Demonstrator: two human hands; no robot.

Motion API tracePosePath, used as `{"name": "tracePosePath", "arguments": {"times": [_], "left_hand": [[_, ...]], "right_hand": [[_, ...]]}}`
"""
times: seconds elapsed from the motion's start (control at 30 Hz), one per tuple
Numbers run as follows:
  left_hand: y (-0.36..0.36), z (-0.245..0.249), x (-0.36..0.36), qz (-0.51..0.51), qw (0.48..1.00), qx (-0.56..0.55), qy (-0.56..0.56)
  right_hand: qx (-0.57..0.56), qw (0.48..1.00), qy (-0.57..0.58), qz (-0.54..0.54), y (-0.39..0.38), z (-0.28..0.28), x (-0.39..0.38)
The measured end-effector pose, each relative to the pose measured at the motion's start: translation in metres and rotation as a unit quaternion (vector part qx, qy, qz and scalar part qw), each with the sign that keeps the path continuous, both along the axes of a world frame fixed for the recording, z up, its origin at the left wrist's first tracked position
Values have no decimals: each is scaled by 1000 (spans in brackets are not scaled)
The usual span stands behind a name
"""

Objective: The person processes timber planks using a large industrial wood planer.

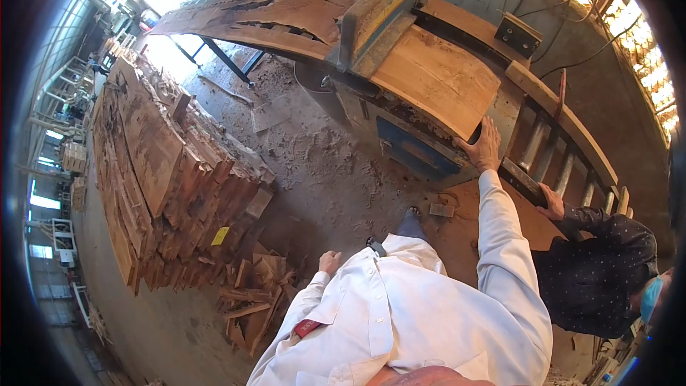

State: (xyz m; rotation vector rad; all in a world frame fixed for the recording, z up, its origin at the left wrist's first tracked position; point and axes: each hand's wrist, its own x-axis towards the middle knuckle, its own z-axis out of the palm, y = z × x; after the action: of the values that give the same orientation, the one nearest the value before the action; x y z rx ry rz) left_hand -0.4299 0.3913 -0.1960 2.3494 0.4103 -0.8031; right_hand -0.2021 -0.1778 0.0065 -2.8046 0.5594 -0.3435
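My right hand (484, 144) reaches forward with thumb and fingers spread, pressed against the near end of a wide wooden board (436, 82). That board lies on a woodworking machine (411, 144) with a blue panel, passing under its raised yellow-edged guard (379, 18). On the far side, a long rough-edged plank (250, 18) stretches away from the machine. My left hand (330, 262) hangs low beside my body, fingers curled with nothing visible in them. Closest to it is a heap of wood offcuts (261, 289) on the floor.
A tall stack of rough planks (164, 179) with a yellow tag (221, 236) stands to the left. At right, a co-worker in a dark dotted shirt (597, 271) rests a hand (552, 202) on the roller table (549, 154). Sawdust covers the floor (321, 150).
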Motion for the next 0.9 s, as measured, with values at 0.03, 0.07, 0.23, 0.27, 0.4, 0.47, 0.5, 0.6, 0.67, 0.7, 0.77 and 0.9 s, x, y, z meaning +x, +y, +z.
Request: {"name": "tracePosePath", "arguments": {"times": [0.03, 0.07, 0.23, 0.27, 0.4, 0.47, 0.5, 0.6, 0.67, 0.7, 0.77, 0.9], "left_hand": [[0, -1, -1, 0, 1000, 3, -3], [2, -2, -2, -1, 1000, 3, -2], [6, -7, -5, 14, 1000, -7, 0], [6, -6, -4, 9, 1000, -10, 10], [5, -3, -7, 22, 1000, 9, 4], [8, -3, -7, 14, 1000, 11, 2], [10, 0, -7, 21, 1000, 9, 1], [10, -2, -10, 26, 1000, 0, 2], [14, -16, -15, 29, 1000, 2, -1], [15, -14, -16, 34, 999, 7, 0], [17, -12, -20, 31, 999, 15, 7], [20, -5, -23, 65, 998, -14, 13]], "right_hand": [[2, 1000, -3, 0, 1, 1, 0], [2, 1000, -2, 1, 3, 1, 0], [13, 999, -46, -1, 5, 5, -3], [24, 996, -79, 27, 3, 11, -4], [24, 979, -177, 101, 14, 22, 0], [-21, 992, -109, 64, 7, 3, -1], [-12, 999, -32, 36, -2, -11, 2], [-29, 999, -28, 9, 8, -7, 0], [-34, 999, -39, 12, 11, -3, 2], [-36, 998, -44, 12, 14, -2, 1], [-23, 997, -64, 40, 14, -2, -2], [6, 988, -136, 78, 10, 5, -4]]}}
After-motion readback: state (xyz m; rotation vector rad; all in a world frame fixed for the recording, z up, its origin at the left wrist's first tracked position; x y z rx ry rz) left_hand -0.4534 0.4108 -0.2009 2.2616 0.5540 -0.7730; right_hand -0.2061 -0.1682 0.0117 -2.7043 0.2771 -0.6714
